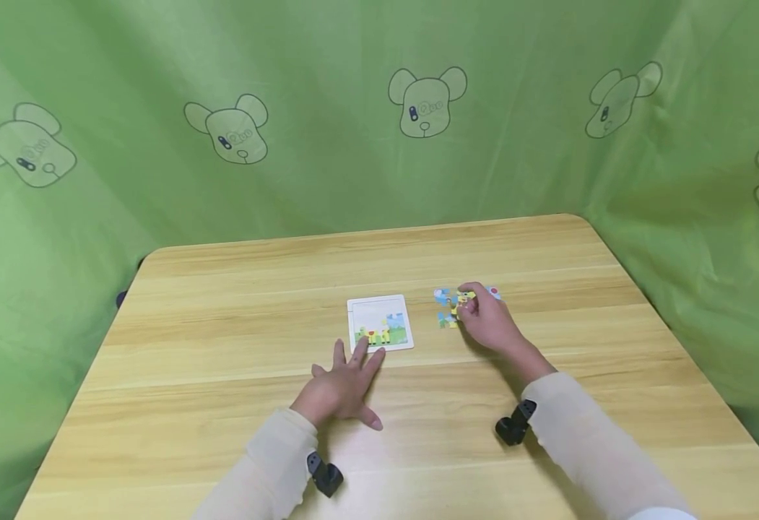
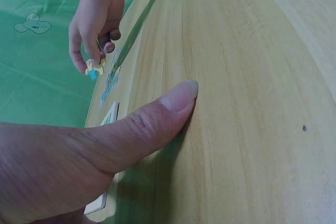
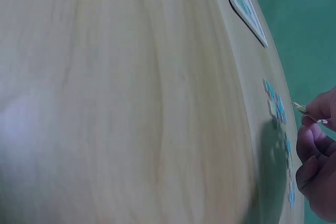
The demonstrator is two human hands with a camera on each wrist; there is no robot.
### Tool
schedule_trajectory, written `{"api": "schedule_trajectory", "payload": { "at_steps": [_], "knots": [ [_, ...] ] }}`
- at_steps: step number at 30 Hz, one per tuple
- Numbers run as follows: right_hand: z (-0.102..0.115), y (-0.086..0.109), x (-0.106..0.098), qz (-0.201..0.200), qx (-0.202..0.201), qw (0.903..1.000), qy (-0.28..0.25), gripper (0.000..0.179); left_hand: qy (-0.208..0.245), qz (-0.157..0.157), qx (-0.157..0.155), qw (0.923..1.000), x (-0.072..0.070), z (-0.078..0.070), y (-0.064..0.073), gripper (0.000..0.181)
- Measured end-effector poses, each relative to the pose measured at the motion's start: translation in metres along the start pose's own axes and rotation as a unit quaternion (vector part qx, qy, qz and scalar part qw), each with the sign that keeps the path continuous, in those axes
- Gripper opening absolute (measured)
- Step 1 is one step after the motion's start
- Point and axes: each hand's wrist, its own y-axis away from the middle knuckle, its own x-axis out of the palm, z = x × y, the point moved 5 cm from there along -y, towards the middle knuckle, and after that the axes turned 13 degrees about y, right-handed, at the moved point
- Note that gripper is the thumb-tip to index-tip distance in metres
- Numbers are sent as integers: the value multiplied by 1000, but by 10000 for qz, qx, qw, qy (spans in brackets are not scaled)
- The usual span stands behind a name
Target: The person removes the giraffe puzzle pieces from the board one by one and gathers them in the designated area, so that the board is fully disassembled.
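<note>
My right hand (image 1: 491, 323) pinches a small yellow-and-blue jigsaw piece (image 2: 95, 70) between thumb and finger, raised above the table in the left wrist view. Below and beside it lie several loose jigsaw pieces (image 1: 443, 296), partly hidden by the hand. To their left is a square white puzzle tray (image 1: 409, 338). Assembled pieces (image 1: 379, 336) fill its lower part and right side, showing a yellow animal on green; the upper left is bare. My left hand (image 1: 342, 390) is spread on the table, with fingertips at the tray's lower edge. Its thumb (image 2: 157, 116) stretches out straight.
Everything lies on a light wood-grain table (image 1: 236, 318) with rounded far corners. Green curtains (image 1: 327, 173) printed with cartoon heads hang behind it and at both sides. Black camera mounts (image 1: 514, 426) sit on both sleeved wrists.
</note>
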Motion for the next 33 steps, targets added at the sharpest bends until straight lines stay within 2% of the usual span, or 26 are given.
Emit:
{"api": "schedule_trajectory", "payload": {
  "at_steps": [11, 20, 29, 33],
  "knots": [
    [-19, 5, -5, 278, 333, 9990, 53, 45, 163, -43, 44, 9998, -2, -1, 2, 119],
    [-29, 10, 0, 368, 296, 9984, 302, 39, 170, -36, 41, 9998, 0, 0, 1, 120],
    [-30, 11, 0, 509, 539, 9952, 642, 48, 173, -54, 66, 9998, -1, 0, 2, 119],
    [-29, 11, -1, 475, 524, 9945, 778, 48, 192, -50, 81, 9998, -2, -1, 4, 119]
  ]
}}
